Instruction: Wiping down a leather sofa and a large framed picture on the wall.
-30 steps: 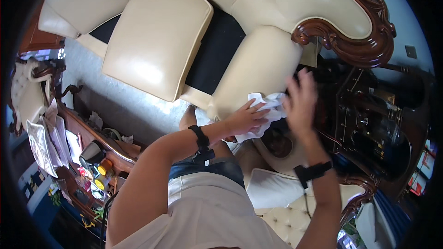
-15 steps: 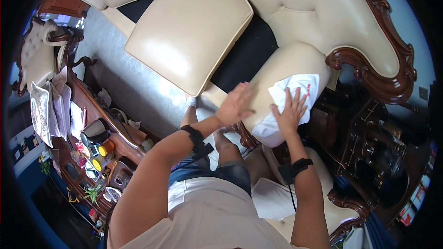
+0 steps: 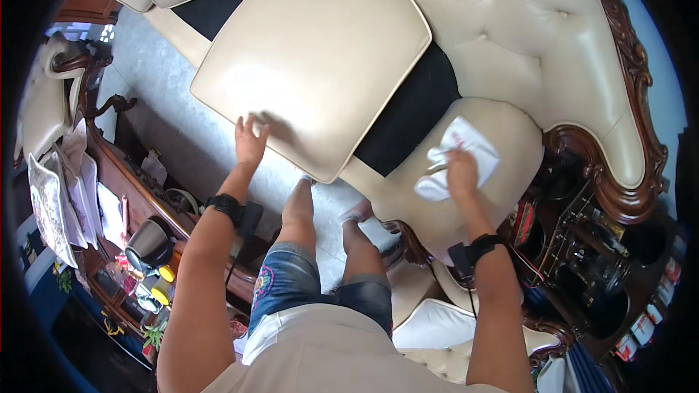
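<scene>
My right hand is closed on a white cloth with red print, bunched over the cream leather armrest of the sofa. My left hand has its fingers spread at the near left edge of a loose cream seat cushion. Whether its fingertips touch the leather I cannot tell; their reflection shows on the shiny surface. The cushion lies askew across the sofa, with the black seat base exposed beside it.
Carved dark wood edges the sofa's tufted back. At right stands a dark table with tea things. A wooden table on the left holds a kettle, yellow-lidded jars and papers. Grey tiled floor lies between it and the sofa.
My right hand has gone from lying flat on the cloth to gripping it bunched. My left hand has moved left, from beside the armrest to the loose cushion's edge.
</scene>
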`<state>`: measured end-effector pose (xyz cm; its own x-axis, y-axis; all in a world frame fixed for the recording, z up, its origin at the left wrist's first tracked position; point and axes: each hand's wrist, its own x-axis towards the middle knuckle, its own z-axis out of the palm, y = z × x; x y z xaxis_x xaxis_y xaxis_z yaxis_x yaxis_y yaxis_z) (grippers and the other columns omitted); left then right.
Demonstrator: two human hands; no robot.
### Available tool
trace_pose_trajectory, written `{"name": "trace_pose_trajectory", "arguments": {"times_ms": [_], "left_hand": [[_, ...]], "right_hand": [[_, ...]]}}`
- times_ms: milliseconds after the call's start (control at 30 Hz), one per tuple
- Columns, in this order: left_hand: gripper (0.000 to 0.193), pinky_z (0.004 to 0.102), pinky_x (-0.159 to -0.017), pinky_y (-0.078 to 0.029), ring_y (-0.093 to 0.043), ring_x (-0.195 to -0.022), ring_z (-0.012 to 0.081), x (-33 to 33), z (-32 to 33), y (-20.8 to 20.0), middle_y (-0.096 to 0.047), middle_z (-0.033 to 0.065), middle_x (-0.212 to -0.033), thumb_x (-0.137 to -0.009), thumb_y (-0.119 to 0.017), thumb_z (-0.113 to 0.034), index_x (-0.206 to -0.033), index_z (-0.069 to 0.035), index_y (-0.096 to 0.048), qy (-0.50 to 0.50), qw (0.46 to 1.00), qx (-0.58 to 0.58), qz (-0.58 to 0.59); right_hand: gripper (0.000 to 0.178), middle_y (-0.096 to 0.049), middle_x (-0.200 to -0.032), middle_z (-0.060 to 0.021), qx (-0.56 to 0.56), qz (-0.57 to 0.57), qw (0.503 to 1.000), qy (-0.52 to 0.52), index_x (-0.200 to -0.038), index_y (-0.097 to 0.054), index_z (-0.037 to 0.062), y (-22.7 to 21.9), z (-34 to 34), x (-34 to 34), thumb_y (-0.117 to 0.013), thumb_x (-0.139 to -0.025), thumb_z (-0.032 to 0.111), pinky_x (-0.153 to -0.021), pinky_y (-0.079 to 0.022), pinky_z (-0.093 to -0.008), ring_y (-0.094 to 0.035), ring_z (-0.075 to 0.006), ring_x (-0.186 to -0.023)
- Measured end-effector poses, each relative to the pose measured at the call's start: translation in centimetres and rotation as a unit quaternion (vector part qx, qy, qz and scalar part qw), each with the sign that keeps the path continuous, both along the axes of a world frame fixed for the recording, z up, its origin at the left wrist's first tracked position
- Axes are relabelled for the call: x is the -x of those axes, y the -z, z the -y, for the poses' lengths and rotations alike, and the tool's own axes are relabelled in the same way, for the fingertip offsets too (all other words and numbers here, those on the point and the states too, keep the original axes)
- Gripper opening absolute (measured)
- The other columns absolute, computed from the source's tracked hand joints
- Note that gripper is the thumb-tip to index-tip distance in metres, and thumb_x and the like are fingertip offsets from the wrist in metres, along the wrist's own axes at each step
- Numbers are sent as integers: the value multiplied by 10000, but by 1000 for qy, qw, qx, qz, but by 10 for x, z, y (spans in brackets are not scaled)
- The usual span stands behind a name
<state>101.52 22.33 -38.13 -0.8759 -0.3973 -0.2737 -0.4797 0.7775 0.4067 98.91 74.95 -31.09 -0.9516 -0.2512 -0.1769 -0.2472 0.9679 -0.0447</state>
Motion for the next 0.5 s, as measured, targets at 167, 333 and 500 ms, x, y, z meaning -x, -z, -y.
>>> {"name": "trace_pose_trajectory", "arguments": {"times_ms": [167,333,500], "left_hand": [[668,439,-1137,-287,-271,-1397,398,32,76,6,-277,271,-1500,-873,-653,-408,-1409,-66,-448,-62,997,-3,50],[781,445,-1150,-258,-214,-1420,411,59,150,17,-222,278,-1522,-869,-654,-429,-1485,-85,-318,-77,995,25,61],[875,451,-1153,-242,-199,-1421,426,82,190,43,-200,331,-1505,-832,-679,-495,-1497,-90,-281,-75,993,70,66]], "right_hand": [[214,-665,-1043,-171,185,92,936,285,-1087,-620,53,9,114,23,-467,-976,155,-861,-474,-435,-620,-375,-978],[255,-618,-1112,-184,353,-110,911,182,-1164,-578,17,-4,188,135,-424,-1000,138,-921,-447,-413,-582,-355,-1058],[333,-586,-1223,-198,326,36,929,170,-1262,-550,24,55,216,210,-506,-957,148,-996,-408,-426,-541,-367,-1146]]}}
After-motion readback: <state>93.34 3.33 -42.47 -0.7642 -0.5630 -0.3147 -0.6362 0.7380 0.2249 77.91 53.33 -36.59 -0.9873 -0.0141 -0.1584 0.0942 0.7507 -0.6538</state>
